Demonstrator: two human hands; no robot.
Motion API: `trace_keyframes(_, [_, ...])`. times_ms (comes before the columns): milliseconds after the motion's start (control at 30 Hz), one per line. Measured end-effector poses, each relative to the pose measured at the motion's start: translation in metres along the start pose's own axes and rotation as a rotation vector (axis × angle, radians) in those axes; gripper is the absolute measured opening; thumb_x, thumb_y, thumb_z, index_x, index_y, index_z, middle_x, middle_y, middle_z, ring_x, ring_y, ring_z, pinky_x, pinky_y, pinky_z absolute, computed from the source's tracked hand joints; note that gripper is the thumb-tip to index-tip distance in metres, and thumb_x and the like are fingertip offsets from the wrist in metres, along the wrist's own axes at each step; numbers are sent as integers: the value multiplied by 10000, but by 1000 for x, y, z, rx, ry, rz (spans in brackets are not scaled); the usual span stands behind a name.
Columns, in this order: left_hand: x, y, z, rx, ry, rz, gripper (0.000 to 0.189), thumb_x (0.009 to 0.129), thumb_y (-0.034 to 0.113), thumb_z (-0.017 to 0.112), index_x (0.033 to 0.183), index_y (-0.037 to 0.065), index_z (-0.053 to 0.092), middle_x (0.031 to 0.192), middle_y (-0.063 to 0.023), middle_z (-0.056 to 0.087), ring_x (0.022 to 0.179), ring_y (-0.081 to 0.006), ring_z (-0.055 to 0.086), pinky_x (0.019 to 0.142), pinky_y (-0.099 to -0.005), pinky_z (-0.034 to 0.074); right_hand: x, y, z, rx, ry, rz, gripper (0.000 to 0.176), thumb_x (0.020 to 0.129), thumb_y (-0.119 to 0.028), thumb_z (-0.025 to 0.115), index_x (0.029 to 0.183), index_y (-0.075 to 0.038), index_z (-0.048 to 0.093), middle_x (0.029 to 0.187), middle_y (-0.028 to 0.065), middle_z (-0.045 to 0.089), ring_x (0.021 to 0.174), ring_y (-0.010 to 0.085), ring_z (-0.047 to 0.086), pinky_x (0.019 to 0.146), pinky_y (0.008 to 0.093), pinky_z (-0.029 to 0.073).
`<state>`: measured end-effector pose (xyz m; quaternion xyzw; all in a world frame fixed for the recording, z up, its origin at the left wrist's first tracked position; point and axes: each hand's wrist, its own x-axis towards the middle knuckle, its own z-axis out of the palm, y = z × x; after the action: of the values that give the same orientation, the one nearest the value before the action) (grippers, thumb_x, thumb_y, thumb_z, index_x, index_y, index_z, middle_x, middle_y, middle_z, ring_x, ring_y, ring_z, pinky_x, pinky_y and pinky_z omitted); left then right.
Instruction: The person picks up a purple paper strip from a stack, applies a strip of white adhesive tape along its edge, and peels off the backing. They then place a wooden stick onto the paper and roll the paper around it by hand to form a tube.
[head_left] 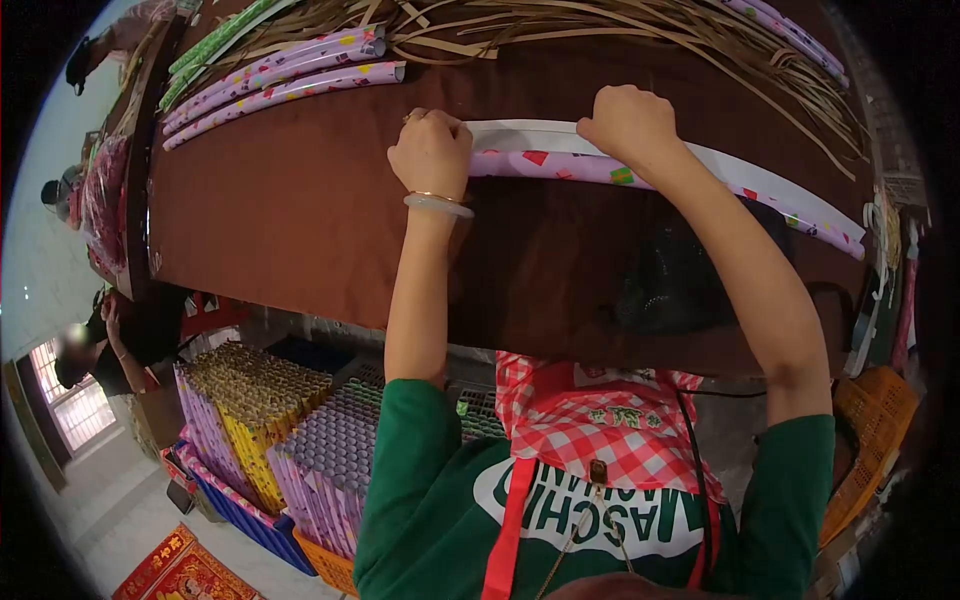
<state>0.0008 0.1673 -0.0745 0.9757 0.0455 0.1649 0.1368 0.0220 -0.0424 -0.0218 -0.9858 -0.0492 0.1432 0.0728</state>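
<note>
Both of my hands press on a long tube (560, 166) wrapped in pink patterned paper, lying across the brown table (290, 210). My left hand (432, 152), with a pale bangle at the wrist, curls over the tube's left end. My right hand (627, 122) grips it a little further right. A white strip of the paper (770, 185) lies flat behind the tube and runs off to the right. I wear a green top and a red checked apron.
Several finished pink tubes (285, 75) lie at the table's far left. A heap of tan paper strips (600, 30) covers the far side. Crates of upright rolled tubes (290, 430) stand on the floor at the left. Another person (100, 350) sits by the table's left end.
</note>
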Motion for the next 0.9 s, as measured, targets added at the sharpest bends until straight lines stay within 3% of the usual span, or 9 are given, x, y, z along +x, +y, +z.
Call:
trace_keyframes(133, [-1,0,-1,12,6,23,115,699,207,613,696,101,659,779,-62,618,739,-266,607,608,-393,497,4,-4,-5,-30,-68,32,304,695,-287,578,782,-4,648,797,165,644,756,322,634,673,399,504])
trace_keyframes(200, [0,-1,0,9,2,11,111,699,205,611,689,104,655,782,-58,619,738,-265,610,592,-392,496,4,-9,-9,-69,-96,68,251,680,-204,592,855,-46,679,867,147,656,819,296,645,674,377,513])
trace_keyframes(533, [-2,-2,9,1,31,-9,67,688,151,609,661,103,647,836,-64,636,759,-237,612,576,-405,438,14,-16,-5,-172,-125,77,254,686,-182,587,886,-56,679,909,137,654,857,290,641,699,379,512])
trace_keyframes(633, [-1,1,5,-6,9,-49,74,695,151,606,667,99,651,816,-64,630,752,-237,611,580,-406,440,16,-17,-5,-162,-146,92,271,687,-191,591,906,-55,675,935,140,651,878,292,636,710,387,510])
trace_keyframes(700, [0,3,2,24,-6,-75,92,705,161,595,674,101,658,802,-64,623,745,-246,614,592,-406,449,20,-10,-1,-150,-135,70,327,688,-279,586,883,-25,655,919,186,636,866,338,617,726,417,503])
trace_keyframes(800, [3,-8,17,7,-47,-134,116,681,193,592,712,130,684,771,-109,618,718,-279,622,576,-400,504,13,-16,-9,-140,-147,38,311,707,-215,561,939,-30,655,988,184,625,921,349,602,784,417,487])
trace_keyframes(900, [12,5,10,56,-169,-329,165,664,211,609,740,82,678,839,-155,614,780,-316,622,654,-420,484,10,-16,-9,-97,-113,19,340,712,-248,577,938,-1,632,991,197,617,921,354,595,780,422,480])
